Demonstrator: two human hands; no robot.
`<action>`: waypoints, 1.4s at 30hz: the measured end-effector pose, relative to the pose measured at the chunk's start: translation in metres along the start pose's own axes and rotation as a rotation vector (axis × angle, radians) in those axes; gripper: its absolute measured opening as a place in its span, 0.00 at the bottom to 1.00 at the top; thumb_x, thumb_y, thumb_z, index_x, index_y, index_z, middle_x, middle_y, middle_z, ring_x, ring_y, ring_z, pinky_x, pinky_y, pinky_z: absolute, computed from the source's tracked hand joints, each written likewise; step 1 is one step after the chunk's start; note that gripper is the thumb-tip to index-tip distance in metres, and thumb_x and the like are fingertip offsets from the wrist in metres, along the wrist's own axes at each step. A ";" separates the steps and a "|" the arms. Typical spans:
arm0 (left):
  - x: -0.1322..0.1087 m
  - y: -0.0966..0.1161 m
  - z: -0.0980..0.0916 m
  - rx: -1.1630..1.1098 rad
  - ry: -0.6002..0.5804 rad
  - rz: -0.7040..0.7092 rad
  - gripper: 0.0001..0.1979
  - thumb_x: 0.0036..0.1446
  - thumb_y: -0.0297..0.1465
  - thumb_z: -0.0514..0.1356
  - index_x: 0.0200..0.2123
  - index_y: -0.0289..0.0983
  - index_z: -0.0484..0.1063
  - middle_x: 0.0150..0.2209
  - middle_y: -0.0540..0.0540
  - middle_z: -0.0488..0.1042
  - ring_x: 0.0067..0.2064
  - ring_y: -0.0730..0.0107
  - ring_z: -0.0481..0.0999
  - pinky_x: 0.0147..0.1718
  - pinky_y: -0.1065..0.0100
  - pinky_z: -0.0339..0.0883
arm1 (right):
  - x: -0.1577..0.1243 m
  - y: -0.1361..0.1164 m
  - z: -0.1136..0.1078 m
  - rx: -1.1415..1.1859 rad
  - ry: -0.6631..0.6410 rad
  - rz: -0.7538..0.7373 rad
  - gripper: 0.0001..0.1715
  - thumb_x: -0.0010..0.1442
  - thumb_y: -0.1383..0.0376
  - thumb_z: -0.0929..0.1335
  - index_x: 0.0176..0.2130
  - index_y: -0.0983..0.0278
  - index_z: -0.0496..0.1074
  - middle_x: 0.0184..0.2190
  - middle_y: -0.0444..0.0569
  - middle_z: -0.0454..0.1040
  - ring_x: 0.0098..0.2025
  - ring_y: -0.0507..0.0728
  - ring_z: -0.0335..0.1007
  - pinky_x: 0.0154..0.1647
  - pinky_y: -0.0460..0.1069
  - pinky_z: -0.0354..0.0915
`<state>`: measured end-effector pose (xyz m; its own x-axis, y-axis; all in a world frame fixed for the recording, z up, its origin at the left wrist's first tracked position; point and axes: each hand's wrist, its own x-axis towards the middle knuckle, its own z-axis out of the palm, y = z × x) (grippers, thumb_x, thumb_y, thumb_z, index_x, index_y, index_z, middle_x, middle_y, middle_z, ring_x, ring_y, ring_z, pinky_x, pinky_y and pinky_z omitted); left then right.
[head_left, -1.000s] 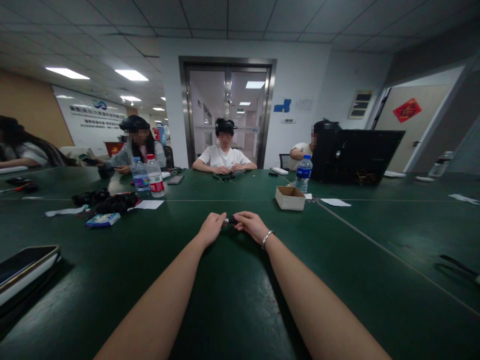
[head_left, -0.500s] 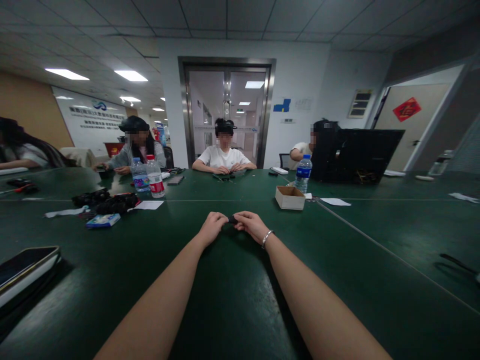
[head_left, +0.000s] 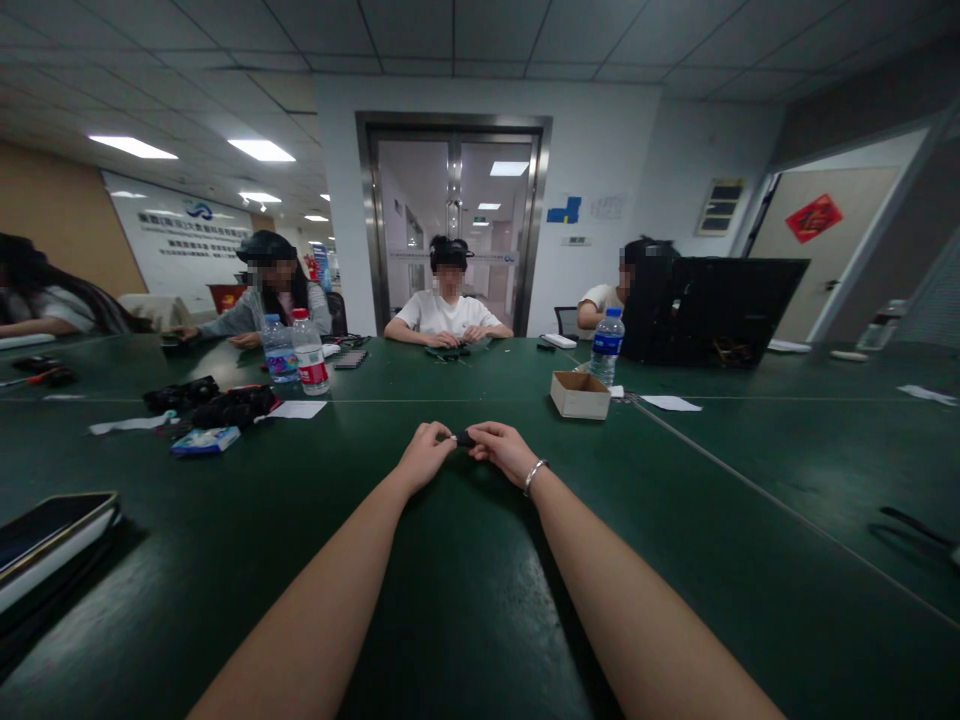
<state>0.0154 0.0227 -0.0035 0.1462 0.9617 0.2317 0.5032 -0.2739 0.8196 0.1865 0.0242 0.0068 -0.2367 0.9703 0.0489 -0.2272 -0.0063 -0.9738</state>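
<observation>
Small black oblong part, held just above the dark green desk, straight ahead of the person and at full reach. Its make is too small to tell.

The left hand and the right hand meet at the part, one at each end. Both are curled nearly closed, fingertips pinching it, so only its middle shows between them. The end-on pinch appears to keep the part level and its centre uncovered. Both wrists lie low near the desk, which probably steadies the grip. A thin silver bracelet circles the right wrist.

Outward from the hands:
- An open brown cardboard box stands beyond and to the right, near them.
- A clear water bottle with a blue label stands upright just behind the box.
- A heap of black gear, a white paper slip and a flat blue packet lie to the left.
- Two more upright plastic bottles stand behind the heap.
- A dark smartphone lies at the near left edge, well apart from the hands.

Other people sit along the far side of the desk, their own hands resting on it.
</observation>
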 end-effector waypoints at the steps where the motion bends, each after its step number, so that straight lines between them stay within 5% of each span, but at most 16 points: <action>1: 0.000 0.000 0.000 -0.011 0.001 -0.014 0.16 0.53 0.42 0.51 0.34 0.37 0.69 0.41 0.44 0.64 0.39 0.66 0.68 0.36 0.69 0.63 | 0.000 0.000 0.000 -0.001 0.001 0.000 0.03 0.54 0.74 0.69 0.33 0.71 0.71 0.22 0.48 0.72 0.21 0.48 0.68 0.19 0.38 0.66; 25: -0.003 0.000 0.001 -0.046 0.010 0.061 0.09 0.49 0.34 0.55 0.33 0.37 0.67 0.38 0.46 0.66 0.36 0.68 0.69 0.38 0.68 0.64 | -0.001 0.000 0.000 -0.006 0.003 -0.001 0.04 0.52 0.73 0.70 0.32 0.71 0.72 0.22 0.48 0.72 0.21 0.48 0.68 0.20 0.38 0.66; 36: -0.005 0.004 -0.003 0.029 -0.039 0.014 0.25 0.55 0.49 0.44 0.25 0.36 0.69 0.30 0.45 0.70 0.34 0.66 0.69 0.35 0.68 0.62 | 0.000 0.000 -0.001 -0.011 -0.011 0.003 0.03 0.53 0.72 0.70 0.33 0.71 0.72 0.21 0.47 0.71 0.21 0.48 0.68 0.20 0.38 0.67; 42: -0.005 0.004 -0.001 -0.022 -0.055 0.019 0.18 0.54 0.45 0.48 0.31 0.37 0.68 0.32 0.48 0.72 0.34 0.68 0.70 0.32 0.70 0.61 | 0.001 0.001 -0.001 -0.003 -0.006 -0.008 0.03 0.53 0.73 0.70 0.32 0.71 0.72 0.21 0.47 0.71 0.21 0.47 0.68 0.20 0.38 0.66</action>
<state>0.0160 0.0172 -0.0011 0.2025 0.9546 0.2185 0.4814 -0.2913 0.8267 0.1873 0.0253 0.0053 -0.2406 0.9689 0.0581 -0.2263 0.0022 -0.9741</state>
